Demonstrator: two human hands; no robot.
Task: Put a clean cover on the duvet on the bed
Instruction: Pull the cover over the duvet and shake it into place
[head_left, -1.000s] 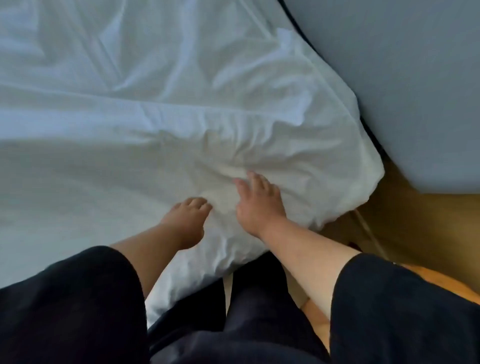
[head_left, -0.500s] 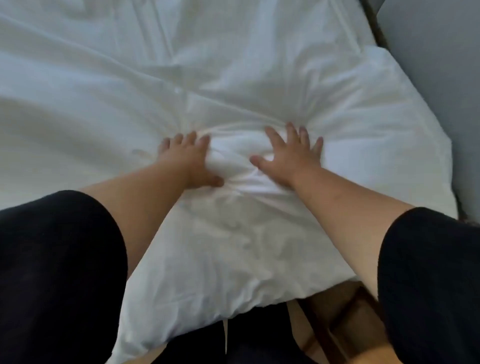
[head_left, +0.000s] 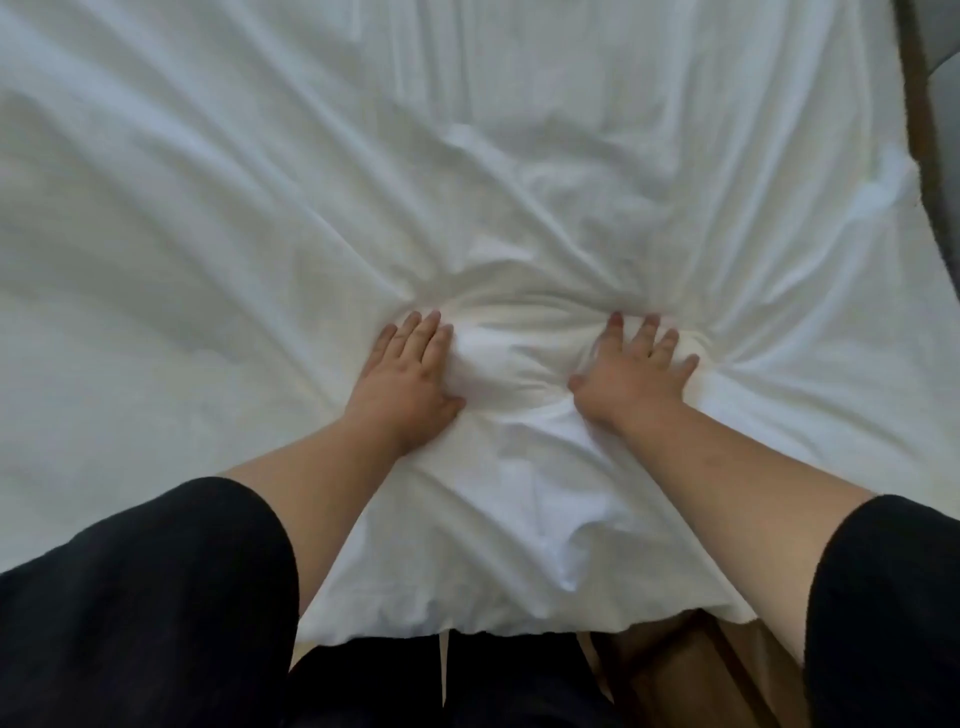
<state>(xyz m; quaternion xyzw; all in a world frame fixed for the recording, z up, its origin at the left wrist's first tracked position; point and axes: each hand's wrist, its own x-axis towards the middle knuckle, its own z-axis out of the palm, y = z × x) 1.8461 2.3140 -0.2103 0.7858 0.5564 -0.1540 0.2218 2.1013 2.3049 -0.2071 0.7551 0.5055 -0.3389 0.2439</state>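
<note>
A white duvet in its white cover (head_left: 467, 182) spreads over the bed and fills most of the view, creased in lines that run toward my hands. My left hand (head_left: 410, 379) lies flat on it with fingers straight and close together, thumb out to the right. My right hand (head_left: 634, 374) presses down beside it with fingers spread. A raised bunch of fabric (head_left: 509, 358) sits between the two hands. The cover's near hem (head_left: 467, 618) hangs over the bed's edge in front of my legs.
A grey wall or headboard (head_left: 935, 156) runs along the right edge, with a narrow brown strip beside it. Wooden floor (head_left: 691, 670) shows at the bottom right below the hem. My dark sleeves and dark trousers fill the bottom corners.
Both hands have slid forward from the near corner toward the middle of the duvet and flattened out. The view has swung left, so the grey wall now shows only at the far right.
</note>
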